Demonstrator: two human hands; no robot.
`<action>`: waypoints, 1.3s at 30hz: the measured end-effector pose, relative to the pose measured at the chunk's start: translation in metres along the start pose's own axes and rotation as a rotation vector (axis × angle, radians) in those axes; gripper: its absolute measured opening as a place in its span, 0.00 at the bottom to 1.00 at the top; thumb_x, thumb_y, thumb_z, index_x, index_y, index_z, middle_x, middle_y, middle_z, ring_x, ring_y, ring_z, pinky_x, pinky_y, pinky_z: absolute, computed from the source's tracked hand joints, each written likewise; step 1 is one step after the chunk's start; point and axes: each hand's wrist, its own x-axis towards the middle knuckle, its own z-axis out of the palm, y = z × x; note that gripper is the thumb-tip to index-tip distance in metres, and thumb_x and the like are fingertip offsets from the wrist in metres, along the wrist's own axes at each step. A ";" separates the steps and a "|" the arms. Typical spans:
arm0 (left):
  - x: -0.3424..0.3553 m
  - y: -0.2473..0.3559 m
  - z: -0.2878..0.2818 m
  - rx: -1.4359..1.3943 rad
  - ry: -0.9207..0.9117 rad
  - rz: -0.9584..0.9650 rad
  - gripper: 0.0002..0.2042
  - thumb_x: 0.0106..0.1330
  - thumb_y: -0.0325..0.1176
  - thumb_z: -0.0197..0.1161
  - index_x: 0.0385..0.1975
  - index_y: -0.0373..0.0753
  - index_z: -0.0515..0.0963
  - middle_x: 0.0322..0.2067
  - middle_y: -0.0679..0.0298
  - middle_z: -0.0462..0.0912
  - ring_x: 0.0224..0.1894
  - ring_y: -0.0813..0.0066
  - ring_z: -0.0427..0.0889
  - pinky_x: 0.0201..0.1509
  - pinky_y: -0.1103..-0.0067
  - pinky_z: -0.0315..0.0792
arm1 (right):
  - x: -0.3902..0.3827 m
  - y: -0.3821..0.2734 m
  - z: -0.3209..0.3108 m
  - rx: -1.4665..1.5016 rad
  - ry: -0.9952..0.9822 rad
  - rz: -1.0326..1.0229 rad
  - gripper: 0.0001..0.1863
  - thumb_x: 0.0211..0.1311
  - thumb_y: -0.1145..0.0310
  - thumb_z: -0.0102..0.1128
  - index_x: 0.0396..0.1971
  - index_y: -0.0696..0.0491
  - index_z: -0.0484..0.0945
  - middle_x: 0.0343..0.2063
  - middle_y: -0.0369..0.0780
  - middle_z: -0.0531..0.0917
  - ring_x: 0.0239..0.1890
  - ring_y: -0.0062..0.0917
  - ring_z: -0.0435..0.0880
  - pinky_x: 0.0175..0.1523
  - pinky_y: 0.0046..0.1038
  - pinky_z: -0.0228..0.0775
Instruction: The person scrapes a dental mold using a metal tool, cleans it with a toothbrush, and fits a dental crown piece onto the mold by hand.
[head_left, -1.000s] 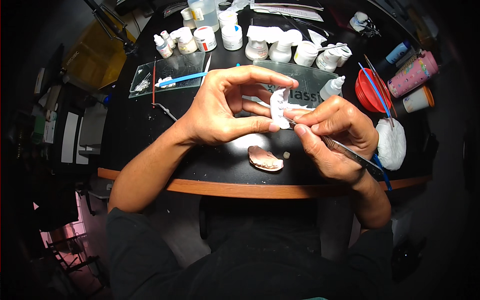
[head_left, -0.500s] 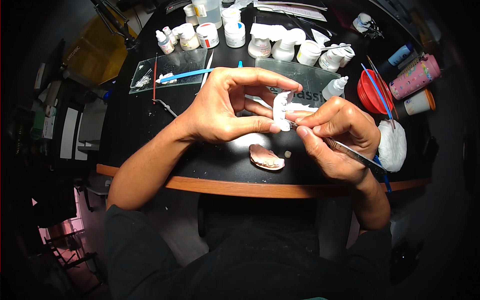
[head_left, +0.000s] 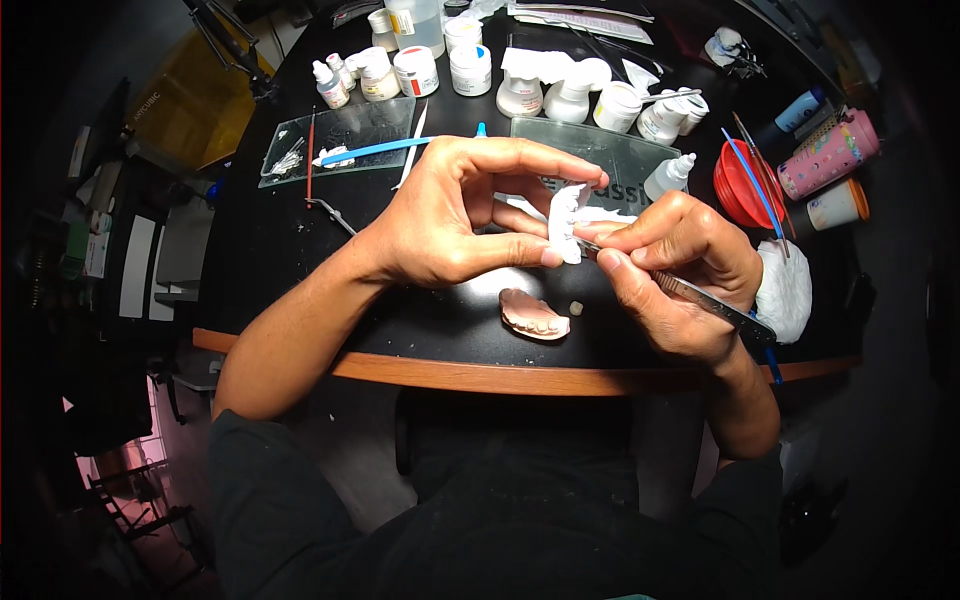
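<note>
A white plaster dental model [head_left: 562, 225] stands on end between the thumb and fingertips of my left hand [head_left: 450, 210], its row of teeth turned to the right. My right hand [head_left: 690, 265] pinches a pair of metal tweezers [head_left: 700, 294] with a ridged grip. The tweezers' tip meets the lower teeth of the model; whether it holds anything there is too small to tell. Below my hands, a pinkish dental model [head_left: 533, 314] with teeth lies on the black table. One small tooth-coloured piece [head_left: 576, 308] rests just to its right.
Two glass slabs [head_left: 375, 130] [head_left: 600, 140] lie beyond my hands, with white jars [head_left: 415, 70] and bottles behind. Right of me are a dropper bottle [head_left: 670, 177], red bowl [head_left: 745, 185], brushes, pink tumbler [head_left: 828, 153] and white wad [head_left: 783, 292]. A wooden edge [head_left: 480, 378] borders the table.
The white model has shifted very slightly in my left hand. My right hand has turned the tweezers a little, their rear end moving slightly. The pinkish model and small piece stay put.
</note>
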 end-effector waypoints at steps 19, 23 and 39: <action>-0.001 0.002 0.000 -0.028 -0.043 -0.039 0.31 0.59 0.09 0.73 0.65 0.25 0.76 0.65 0.40 0.78 0.63 0.54 0.84 0.63 0.65 0.87 | 0.006 -0.007 -0.010 -0.034 -0.158 0.059 0.14 0.60 0.90 0.67 0.28 0.58 0.72 0.31 0.47 0.84 0.42 0.35 0.93 0.55 0.39 0.90; -0.002 0.001 -0.001 -0.067 -0.055 -0.053 0.30 0.59 0.09 0.72 0.65 0.25 0.76 0.65 0.39 0.78 0.63 0.54 0.84 0.63 0.65 0.87 | 0.006 -0.004 -0.011 -0.044 -0.168 0.050 0.14 0.60 0.90 0.68 0.28 0.58 0.71 0.31 0.47 0.84 0.41 0.35 0.93 0.54 0.39 0.90; -0.002 0.000 -0.001 -0.139 -0.067 -0.072 0.30 0.61 0.09 0.70 0.66 0.22 0.74 0.65 0.36 0.78 0.61 0.53 0.86 0.63 0.65 0.86 | 0.007 -0.005 -0.009 -0.049 -0.112 0.042 0.15 0.55 0.87 0.73 0.22 0.57 0.74 0.27 0.45 0.88 0.40 0.31 0.95 0.40 0.26 0.85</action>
